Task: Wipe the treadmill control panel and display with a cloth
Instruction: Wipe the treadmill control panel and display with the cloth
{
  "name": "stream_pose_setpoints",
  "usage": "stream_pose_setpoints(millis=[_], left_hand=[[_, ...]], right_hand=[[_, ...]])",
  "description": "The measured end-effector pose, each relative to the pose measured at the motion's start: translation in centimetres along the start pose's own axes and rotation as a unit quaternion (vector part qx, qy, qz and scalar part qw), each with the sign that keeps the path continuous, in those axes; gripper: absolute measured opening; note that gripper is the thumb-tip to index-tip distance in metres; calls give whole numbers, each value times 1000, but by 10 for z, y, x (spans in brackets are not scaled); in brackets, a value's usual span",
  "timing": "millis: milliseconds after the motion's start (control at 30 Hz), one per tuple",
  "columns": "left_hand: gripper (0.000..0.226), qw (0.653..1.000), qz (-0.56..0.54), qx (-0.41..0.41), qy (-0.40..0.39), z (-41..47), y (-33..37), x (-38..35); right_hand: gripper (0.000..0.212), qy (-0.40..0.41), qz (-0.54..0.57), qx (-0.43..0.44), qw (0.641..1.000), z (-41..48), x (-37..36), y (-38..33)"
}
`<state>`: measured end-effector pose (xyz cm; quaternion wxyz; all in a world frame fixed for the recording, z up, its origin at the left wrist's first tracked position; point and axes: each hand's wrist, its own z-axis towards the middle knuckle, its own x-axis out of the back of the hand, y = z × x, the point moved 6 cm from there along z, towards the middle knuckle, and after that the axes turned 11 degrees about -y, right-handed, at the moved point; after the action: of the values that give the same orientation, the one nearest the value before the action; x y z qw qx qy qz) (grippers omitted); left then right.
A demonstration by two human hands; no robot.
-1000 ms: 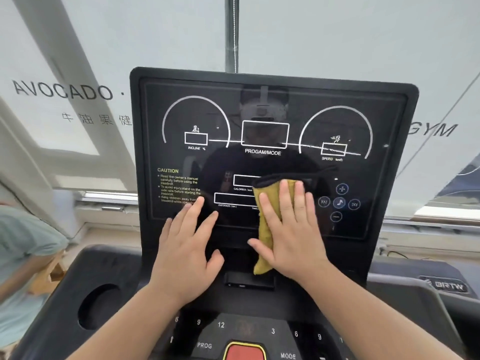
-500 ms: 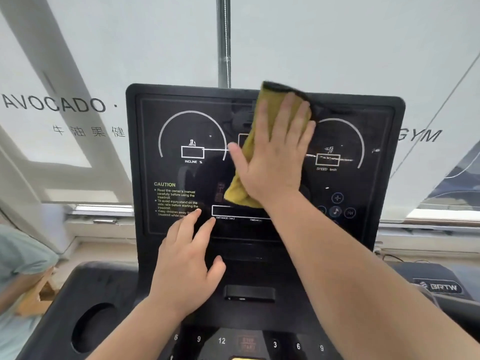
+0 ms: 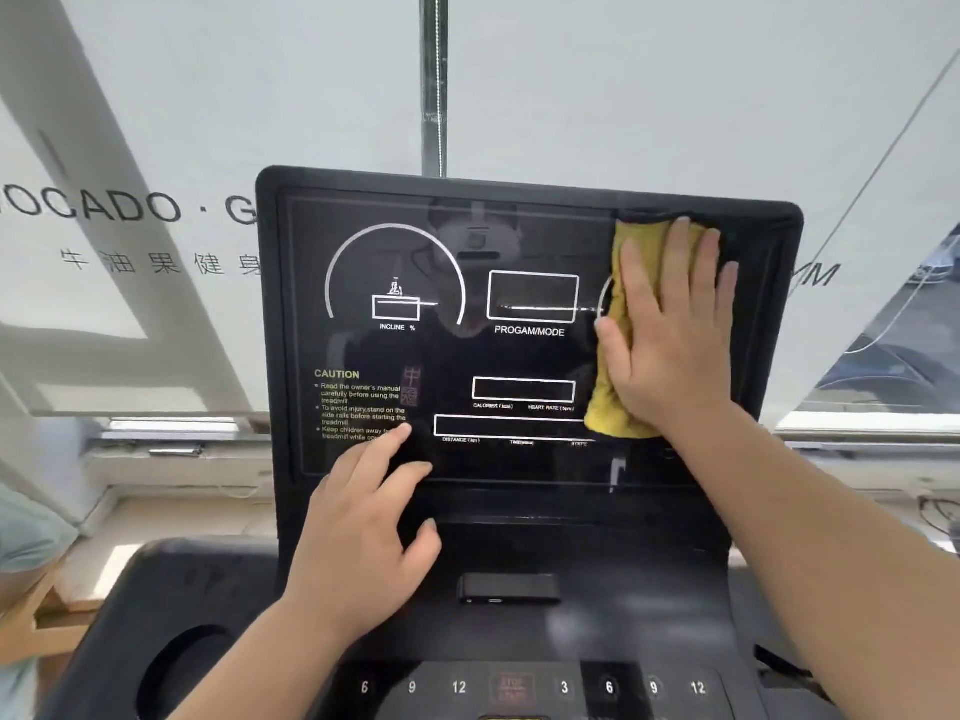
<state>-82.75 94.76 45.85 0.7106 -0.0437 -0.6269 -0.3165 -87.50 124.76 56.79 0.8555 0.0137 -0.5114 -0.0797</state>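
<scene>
The treadmill's black glossy display stands upright in front of me, printed with white dials and boxes. A yellow cloth lies flat against its right side, over the speed dial. My right hand presses the cloth to the glass with straight, spread fingers reaching the top right corner. My left hand rests on the display's lower left edge, fingers straight, fingertips below the caution text. Below lies the control panel with numbered keys.
A round cup holder sits in the console's left wing. A small black slot sits under the display. Behind is frosted window glass with lettering and a vertical pole. Someone in a light green top is at the left edge.
My right hand has swept the cloth from the lower middle of the display up to the top centre, then right onto the speed dial. My left hand has stayed in place.
</scene>
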Motion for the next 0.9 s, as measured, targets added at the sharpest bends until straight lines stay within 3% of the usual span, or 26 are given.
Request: stream_pose_setpoints(millis=[100, 167, 333, 433, 500, 600, 733, 900], left_hand=[[50, 1000, 1, -4, -12, -2, -2, -2], [50, 1000, -5, -6, -14, -4, -3, -3], [46, 998, -53, -11, 30, -4, -5, 4], [41, 996, -63, -7, 57, -3, -6, 8], [40, 996, -56, -3, 62, -1, -4, 8], [42, 998, -43, -8, 55, 3, 4, 7], [45, 998, -45, -35, 40, 6, 21, 3], [47, 998, -34, -38, 26, 12, 38, 0]], right_hand=[[79, 14, 46, -92, 995, 31, 18, -25], [80, 14, 50, -88, 995, 45, 25, -60], [75, 10, -16, 153, 988, 20, 6, -156], [70, -3, -50, 267, 962, -13, -18, -156], [68, -3, -62, 284, 957, -23, -26, -129], [71, 2, -78, 210, 975, -19, -20, -62], [84, -8, -14, -10, 1000, 5, 4, 38], [94, 2, 64, -154, 986, 18, 14, 49]])
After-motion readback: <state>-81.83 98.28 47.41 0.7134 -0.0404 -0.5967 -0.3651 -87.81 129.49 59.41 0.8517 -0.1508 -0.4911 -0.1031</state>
